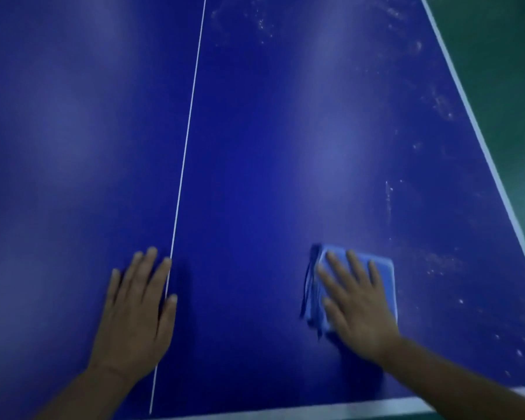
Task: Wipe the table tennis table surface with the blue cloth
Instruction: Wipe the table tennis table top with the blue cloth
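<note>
The blue table tennis table (255, 147) fills the view, with a thin white centre line (188, 131) running away from me. A folded light-blue cloth (382, 268) lies flat on the right half near the front edge. My right hand (358, 304) presses on the cloth with straight, spread fingers. My left hand (137, 313) rests flat on the table beside the centre line, fingers straight, holding nothing. White dusty smudges (440, 262) speckle the surface to the right of the cloth and along the right side.
The white right edge line (482, 140) of the table runs diagonally, with green floor (509, 71) beyond it. The white front edge (315, 409) lies just below my wrists. More dusty marks (264, 22) show at the far middle.
</note>
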{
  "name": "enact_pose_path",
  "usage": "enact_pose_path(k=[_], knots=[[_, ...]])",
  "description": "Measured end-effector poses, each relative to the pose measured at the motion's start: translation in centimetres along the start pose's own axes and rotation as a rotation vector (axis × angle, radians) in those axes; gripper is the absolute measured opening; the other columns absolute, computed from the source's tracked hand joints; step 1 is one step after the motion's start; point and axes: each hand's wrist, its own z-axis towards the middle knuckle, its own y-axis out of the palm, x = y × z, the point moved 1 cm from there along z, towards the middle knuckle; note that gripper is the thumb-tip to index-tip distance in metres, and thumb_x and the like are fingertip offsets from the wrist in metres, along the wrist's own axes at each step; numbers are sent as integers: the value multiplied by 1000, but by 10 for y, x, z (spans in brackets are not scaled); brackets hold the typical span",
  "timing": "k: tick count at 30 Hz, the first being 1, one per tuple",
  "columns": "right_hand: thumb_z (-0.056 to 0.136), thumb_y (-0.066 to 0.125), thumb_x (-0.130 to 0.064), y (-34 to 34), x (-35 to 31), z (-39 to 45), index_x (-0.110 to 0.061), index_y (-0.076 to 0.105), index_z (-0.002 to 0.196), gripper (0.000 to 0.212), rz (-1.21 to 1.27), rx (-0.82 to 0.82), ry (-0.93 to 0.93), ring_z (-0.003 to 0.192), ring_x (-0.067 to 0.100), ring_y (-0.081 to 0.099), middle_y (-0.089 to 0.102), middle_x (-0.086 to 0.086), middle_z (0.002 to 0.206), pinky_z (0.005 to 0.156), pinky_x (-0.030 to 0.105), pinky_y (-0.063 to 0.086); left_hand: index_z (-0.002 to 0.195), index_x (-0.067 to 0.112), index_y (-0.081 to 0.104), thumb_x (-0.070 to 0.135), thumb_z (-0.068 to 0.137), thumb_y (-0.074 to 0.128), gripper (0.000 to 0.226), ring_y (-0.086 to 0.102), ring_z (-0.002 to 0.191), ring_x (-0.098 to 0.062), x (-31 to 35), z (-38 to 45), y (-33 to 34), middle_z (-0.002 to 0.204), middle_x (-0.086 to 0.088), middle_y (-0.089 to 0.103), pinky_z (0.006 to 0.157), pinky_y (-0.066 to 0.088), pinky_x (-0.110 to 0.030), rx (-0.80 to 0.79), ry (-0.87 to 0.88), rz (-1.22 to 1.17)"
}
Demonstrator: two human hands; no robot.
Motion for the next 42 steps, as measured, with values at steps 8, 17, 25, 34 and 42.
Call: enact_pose_path(k=[8,17,25,34,42], knots=[[101,13,-54,-6,40,38,-35,18,157,59,44,-12,306,152,29,8,12,-6,166,119,58,10,153,13,36,54,102,17,69,9,154,-22,11,-93,17,164,-6,22,124,-1,-44,-55,-8,68],[104,18,-51,14,-73,-117,-35,20,157,55,74,-81,-25,152,31,14,18,-5,165,119,56,8,149,11,44,47,99,23,65,13,152,-31,14,-98,19,160,-14,30,124,-2,-45,3,38,92],[103,10,-47,2,-71,-39,-35,-1,157,56,183,-15,686,152,31,-9,-8,-6,166,119,60,-2,155,16,33,46,99,23,63,13,152,-30,13,-96,19,161,-13,28,123,-5,-45,18,56,108],[94,-7,-58,17,-36,-107,-41,-13,152,61,30,-77,487,152,26,-13,-19,-10,163,121,54,-6,149,17,45,43,100,24,60,22,149,-34,13,-96,22,157,-13,37,122,7,-55,9,105,125],[101,5,-50,11,-81,-76,-37,-5,156,57,166,-9,692,152,31,-11,-11,-7,165,119,58,-6,147,15,48,42,99,23,60,24,148,-37,13,-95,22,155,-15,40,123,-2,-41,0,117,117]])
